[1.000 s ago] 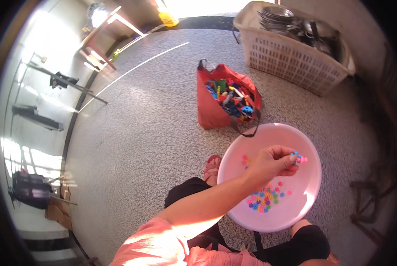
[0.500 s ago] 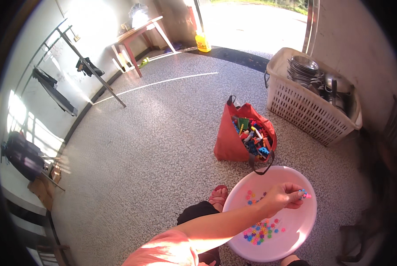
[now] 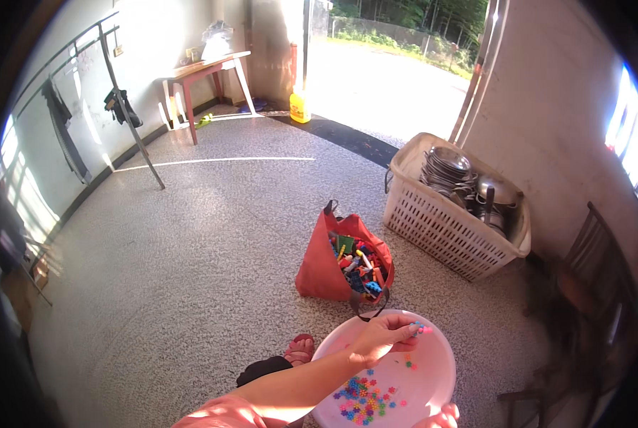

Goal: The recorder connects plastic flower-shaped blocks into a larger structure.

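My left hand [image 3: 384, 339] reaches over the pink plastic basin [image 3: 443, 357], fingers pinched on a few small flower-shaped beads [image 3: 421, 329], blue and pink. Many more flower-shaped beads [image 3: 361, 399] in mixed colours lie loose on the basin's floor, mostly towards the near left. A couple of them rest apart, near the basin's right side. Low in the picture, over the basin's near rim, part of my right hand [image 3: 443, 416] shows with its fingers curled. The lower edge cuts it off, and what it holds, if anything, is hidden.
Just beyond the basin stands a red bag [image 3: 319, 267] full of colourful toy pieces. A white slatted basket [image 3: 440, 232] with metal dishes sits behind it, by the right wall. A dark chair [image 3: 597, 271] stands at right. My sandalled foot [image 3: 300, 349] is left of the basin.
The view has tilted up and shifted right, so the basin and bag sit lower and further left. My right hand has come into view. My left hand still pinches beads over the basin.
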Motion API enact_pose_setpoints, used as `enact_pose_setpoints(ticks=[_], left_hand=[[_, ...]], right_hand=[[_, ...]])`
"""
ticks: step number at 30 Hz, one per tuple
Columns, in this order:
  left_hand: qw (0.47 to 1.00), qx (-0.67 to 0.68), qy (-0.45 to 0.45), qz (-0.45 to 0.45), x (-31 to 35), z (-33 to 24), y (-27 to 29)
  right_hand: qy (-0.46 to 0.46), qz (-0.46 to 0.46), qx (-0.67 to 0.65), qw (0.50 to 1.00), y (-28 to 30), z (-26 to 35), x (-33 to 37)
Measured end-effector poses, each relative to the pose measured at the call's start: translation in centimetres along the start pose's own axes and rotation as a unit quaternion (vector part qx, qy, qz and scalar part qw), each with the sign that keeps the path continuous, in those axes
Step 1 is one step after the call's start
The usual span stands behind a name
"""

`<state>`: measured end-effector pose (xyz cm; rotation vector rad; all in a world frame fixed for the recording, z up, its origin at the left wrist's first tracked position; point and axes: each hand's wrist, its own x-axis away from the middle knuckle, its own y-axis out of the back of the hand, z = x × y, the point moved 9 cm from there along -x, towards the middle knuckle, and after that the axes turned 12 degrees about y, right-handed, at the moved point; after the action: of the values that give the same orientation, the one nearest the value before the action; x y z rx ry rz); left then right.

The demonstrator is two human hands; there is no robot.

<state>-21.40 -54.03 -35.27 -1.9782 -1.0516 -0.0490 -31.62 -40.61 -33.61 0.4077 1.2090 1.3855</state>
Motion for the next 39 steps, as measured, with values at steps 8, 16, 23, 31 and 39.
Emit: enact_pose_setpoints(ticks=[8,16,23,31,39], left_hand=[[0.996,-0.072,0.041,-0.028,0.8,0.3,-1.5],[0.997,-0.077,0.009,-0.009,-0.7,1.1,-0.5],[0.994,-0.067,0.068,-0.057,-0.7,2.1,0.5],[0.996,-0.057,0.053,-0.033,-0.6,2.3,0.0],[0.998,-0.055,0.023,-0.014,-0.1,1.9,-1.7]], right_hand=[[0.0,-0.001,-0.032,0.999,-14.4,-14.2,2.3],[-0.155,0.153,-0.228,0.949,-28.7,-19.6,6.6],[-0.165,0.302,-0.202,0.917,-33.3,-15.6,10.6],[-0.168,0.426,-0.171,0.872,-31.2,-9.9,17.4],[-0.305,0.379,-0.427,0.762,-32.4,-16.9,18.4]])
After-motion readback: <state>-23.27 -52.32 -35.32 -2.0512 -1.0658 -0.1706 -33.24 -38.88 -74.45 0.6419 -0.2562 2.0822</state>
